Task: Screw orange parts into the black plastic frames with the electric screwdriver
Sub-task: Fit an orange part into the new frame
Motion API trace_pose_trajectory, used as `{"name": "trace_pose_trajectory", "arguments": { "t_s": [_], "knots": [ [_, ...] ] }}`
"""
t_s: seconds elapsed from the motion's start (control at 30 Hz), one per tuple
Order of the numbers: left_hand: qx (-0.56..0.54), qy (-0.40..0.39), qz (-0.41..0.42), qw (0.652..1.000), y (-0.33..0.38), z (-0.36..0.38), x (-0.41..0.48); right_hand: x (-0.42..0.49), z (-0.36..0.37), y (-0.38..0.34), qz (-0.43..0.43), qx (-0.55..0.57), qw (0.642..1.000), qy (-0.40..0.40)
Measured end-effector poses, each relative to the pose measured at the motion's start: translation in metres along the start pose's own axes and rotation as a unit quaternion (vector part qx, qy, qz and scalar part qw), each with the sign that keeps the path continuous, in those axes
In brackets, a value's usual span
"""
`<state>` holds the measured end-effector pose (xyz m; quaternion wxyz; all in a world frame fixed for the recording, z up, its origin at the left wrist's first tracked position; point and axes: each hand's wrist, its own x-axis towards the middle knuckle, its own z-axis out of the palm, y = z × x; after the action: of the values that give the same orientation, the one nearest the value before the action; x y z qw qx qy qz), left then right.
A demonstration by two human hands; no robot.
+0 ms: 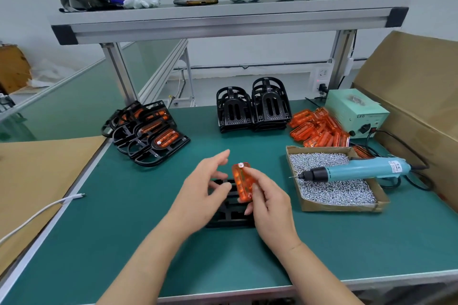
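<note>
My right hand (269,199) holds an orange part (243,182) by its right edge, just above a black plastic frame (230,210) lying flat on the green mat. My left hand (202,188) hovers over the frame's left side with fingers spread and relaxed, gripping nothing. The blue electric screwdriver (357,171) lies across a cardboard tray of screws (332,188) to the right, with no hand on it.
Frames with orange parts fitted (151,134) are piled at the back left. Stacked bare black frames (252,106) stand at the back centre, loose orange parts (317,129) beside them. A power supply box (357,111) and cardboard box (416,96) fill the right. A white cable (37,215) lies left.
</note>
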<state>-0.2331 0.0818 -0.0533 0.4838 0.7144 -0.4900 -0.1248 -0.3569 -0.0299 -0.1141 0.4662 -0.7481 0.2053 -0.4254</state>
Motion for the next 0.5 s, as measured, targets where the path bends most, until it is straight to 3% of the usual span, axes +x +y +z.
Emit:
{"name": "trace_pose_trajectory", "arguments": {
  "t_s": [0.2,0.37,0.5],
  "knots": [
    [0.004,-0.144,-0.013,0.989,-0.006,-0.022,0.018,-0.001,0.000,-0.004,-0.053,-0.006,0.998,-0.044],
    [-0.041,-0.134,-0.040,0.989,-0.015,-0.015,0.015,0.000,-0.002,-0.004,0.019,-0.006,1.000,-0.013],
    [-0.059,-0.080,-0.060,0.993,-0.019,-0.006,0.011,0.003,-0.006,-0.007,0.025,-0.016,0.999,0.022]
  ]
}}
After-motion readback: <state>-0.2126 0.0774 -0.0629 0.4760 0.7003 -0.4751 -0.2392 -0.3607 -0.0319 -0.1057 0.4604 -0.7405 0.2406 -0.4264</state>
